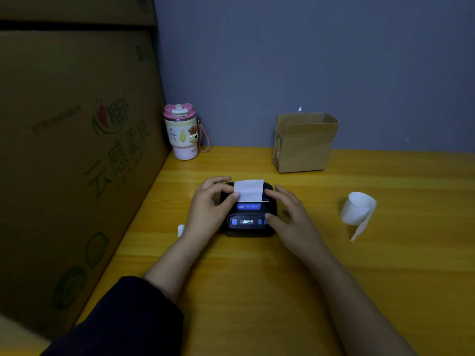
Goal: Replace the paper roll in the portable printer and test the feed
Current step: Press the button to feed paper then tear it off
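Observation:
A small black portable printer (248,222) sits on the yellow wooden table (257,291), its little display lit. A strip of white paper (248,190) sticks out of its top slot. My left hand (209,204) rests on the printer's left side, thumb and forefinger touching the paper's left edge. My right hand (290,214) lies on the right side with its thumb on a blue button by the display. A loosely unrolled white paper roll (358,210) stands on the table to the right, apart from both hands.
A tall cardboard box (77,150) walls off the left side. A pink-lidded tumbler (183,132) stands at the back left, an open small cardboard box (304,142) at the back by the grey wall. A small white scrap (180,230) lies under my left wrist.

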